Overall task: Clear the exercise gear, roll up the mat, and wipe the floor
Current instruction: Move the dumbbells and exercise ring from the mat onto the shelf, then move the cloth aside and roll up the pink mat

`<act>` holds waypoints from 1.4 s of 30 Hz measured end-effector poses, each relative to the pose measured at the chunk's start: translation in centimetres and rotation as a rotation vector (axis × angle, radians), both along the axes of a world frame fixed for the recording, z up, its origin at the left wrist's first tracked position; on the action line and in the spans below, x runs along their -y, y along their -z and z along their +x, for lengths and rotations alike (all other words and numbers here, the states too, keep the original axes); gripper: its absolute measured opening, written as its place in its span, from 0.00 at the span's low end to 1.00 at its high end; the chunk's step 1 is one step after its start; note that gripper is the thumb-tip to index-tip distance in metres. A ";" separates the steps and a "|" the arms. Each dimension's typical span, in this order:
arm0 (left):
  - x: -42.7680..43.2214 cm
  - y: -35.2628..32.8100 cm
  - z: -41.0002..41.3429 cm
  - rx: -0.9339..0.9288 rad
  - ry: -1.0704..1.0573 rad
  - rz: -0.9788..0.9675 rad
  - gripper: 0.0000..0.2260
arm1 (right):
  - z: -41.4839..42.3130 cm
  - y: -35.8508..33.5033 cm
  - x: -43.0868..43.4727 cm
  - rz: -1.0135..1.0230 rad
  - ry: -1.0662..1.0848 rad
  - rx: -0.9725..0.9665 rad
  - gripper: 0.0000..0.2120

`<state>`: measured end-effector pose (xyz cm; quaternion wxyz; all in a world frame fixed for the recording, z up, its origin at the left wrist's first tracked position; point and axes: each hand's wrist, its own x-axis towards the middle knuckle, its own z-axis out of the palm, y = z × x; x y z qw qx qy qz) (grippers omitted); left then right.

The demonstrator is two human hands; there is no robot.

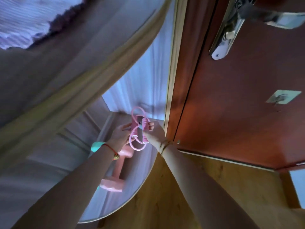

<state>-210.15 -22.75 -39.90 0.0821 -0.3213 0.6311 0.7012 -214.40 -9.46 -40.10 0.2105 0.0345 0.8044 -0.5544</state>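
A pink resistance band (137,142) with foam grips is held between both hands, low in a corner beside the door. My left hand (121,135) holds its left side with the fingers on the pink tube. My right hand (152,132) pinches the ribbed pink grip at the band's right side. A pink dumbbell (116,172) lies below the hands, partly behind my left forearm. A teal object (97,146) peeks out beside my left wrist; what it is cannot be told.
A red-brown door (239,96) with a metal handle (270,17) stands close on the right. A wooden floor (165,204) spreads below. A pale curved surface (135,187) carries the dumbbell. Beige curtain fabric (66,80) hangs at the left.
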 end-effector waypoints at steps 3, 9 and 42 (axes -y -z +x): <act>0.9 2.3 -1.8 0.031 -0.055 -0.047 0.19 | -1.4 4.6 0.7 -0.004 0.005 0.014 0.29; 2.7 4.5 -3.2 0.075 -0.065 -0.216 0.16 | -2.1 6.6 0.7 -0.052 0.038 0.130 0.21; -20.5 -11.5 15.8 -0.161 0.495 0.115 0.15 | 24.3 -8.8 -23.1 -0.403 0.744 0.098 0.12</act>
